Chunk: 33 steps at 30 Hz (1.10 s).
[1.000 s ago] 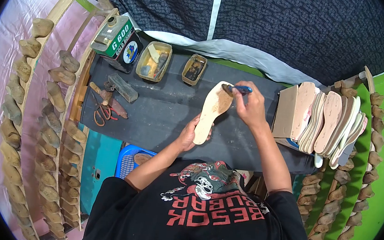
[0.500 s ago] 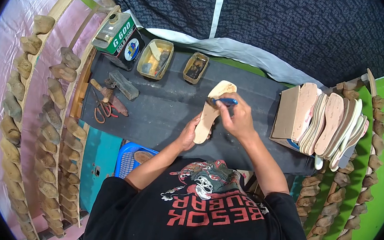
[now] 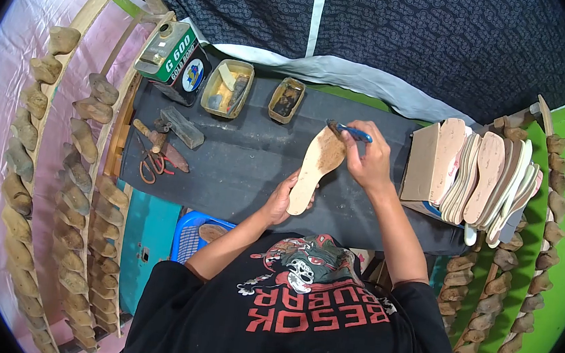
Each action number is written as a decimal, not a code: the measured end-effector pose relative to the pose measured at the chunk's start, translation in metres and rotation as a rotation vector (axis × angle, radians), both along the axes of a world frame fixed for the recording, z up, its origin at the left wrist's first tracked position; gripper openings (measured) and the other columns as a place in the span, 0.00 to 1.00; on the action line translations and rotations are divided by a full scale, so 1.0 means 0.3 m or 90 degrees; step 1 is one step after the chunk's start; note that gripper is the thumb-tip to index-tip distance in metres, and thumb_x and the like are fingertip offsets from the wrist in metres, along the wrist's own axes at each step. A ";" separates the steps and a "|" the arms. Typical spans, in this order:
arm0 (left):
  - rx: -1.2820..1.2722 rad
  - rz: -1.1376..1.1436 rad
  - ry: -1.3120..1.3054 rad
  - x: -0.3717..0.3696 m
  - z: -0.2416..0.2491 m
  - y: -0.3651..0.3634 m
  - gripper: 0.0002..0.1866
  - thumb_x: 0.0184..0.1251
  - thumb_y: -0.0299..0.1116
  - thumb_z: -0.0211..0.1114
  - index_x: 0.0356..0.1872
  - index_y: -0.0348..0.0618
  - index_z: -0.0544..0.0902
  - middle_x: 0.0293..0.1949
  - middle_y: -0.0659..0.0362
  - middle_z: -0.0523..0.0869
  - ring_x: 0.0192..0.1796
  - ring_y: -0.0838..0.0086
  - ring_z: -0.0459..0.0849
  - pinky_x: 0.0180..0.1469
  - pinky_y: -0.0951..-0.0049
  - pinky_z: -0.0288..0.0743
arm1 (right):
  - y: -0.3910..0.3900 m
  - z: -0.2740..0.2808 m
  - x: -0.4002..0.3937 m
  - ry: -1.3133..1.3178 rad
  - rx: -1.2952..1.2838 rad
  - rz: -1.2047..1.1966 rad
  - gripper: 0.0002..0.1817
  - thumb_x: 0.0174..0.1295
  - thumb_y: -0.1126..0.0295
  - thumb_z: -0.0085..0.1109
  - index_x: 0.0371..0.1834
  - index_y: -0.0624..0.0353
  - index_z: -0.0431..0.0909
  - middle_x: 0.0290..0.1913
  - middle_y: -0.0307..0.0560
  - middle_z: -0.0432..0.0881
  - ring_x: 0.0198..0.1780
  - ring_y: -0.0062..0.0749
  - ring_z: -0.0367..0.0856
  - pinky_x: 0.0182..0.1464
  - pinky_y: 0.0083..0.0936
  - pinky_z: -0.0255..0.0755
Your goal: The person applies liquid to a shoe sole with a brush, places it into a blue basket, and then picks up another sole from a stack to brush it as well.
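Sole [image 3: 306, 182] is hanging over the worktop [image 3: 229, 164], toward the near edge, my left hand [image 3: 279, 198] clamping its narrow end. My right hand [image 3: 373, 163] is pinching the brush [image 3: 360, 135], tip at the wide end. Wide end is showing brown smears; narrow end is looking bare. More soles [image 3: 489, 172] are sitting by the right edge, coating unclear.

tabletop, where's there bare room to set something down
The widest bare patch of the tabletop lies between the scissors, the grey block and the held insole; a smaller one, between the right forearm and the cardboard box. Crowded: the left end, around the tin, and the right end, with the stacked insoles.
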<state>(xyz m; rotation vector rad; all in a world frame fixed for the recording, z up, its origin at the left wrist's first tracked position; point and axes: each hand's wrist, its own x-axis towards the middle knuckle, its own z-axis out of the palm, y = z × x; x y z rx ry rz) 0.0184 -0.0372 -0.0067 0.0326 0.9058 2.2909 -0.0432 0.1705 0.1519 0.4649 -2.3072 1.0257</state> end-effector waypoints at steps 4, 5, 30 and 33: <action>0.009 0.012 0.001 -0.013 0.022 0.000 0.30 0.84 0.53 0.47 0.78 0.50 0.65 0.52 0.57 0.84 0.45 0.71 0.87 0.46 0.66 0.85 | -0.021 -0.016 0.047 -0.040 0.011 0.047 0.09 0.63 0.78 0.68 0.44 0.65 0.80 0.38 0.55 0.84 0.38 0.52 0.85 0.43 0.39 0.78; 0.011 0.016 0.003 -0.018 0.029 0.000 0.30 0.84 0.53 0.47 0.78 0.50 0.65 0.52 0.57 0.84 0.45 0.71 0.87 0.46 0.65 0.85 | -0.031 -0.015 0.066 -0.048 0.006 0.074 0.09 0.63 0.78 0.68 0.44 0.66 0.80 0.38 0.55 0.84 0.38 0.52 0.85 0.43 0.39 0.78; -0.007 0.022 -0.018 -0.003 0.037 0.001 0.30 0.83 0.53 0.47 0.79 0.53 0.64 0.52 0.59 0.84 0.45 0.71 0.86 0.45 0.66 0.85 | -0.072 -0.035 0.153 -0.054 0.026 0.185 0.10 0.61 0.78 0.69 0.44 0.65 0.80 0.39 0.55 0.84 0.40 0.53 0.85 0.45 0.40 0.79; -0.004 0.007 -0.020 -0.004 0.034 -0.002 0.31 0.83 0.53 0.47 0.80 0.53 0.63 0.52 0.58 0.84 0.45 0.71 0.86 0.45 0.66 0.85 | -0.053 -0.037 0.134 -0.070 -0.002 0.155 0.11 0.61 0.79 0.69 0.44 0.66 0.79 0.39 0.56 0.84 0.41 0.53 0.85 0.45 0.40 0.79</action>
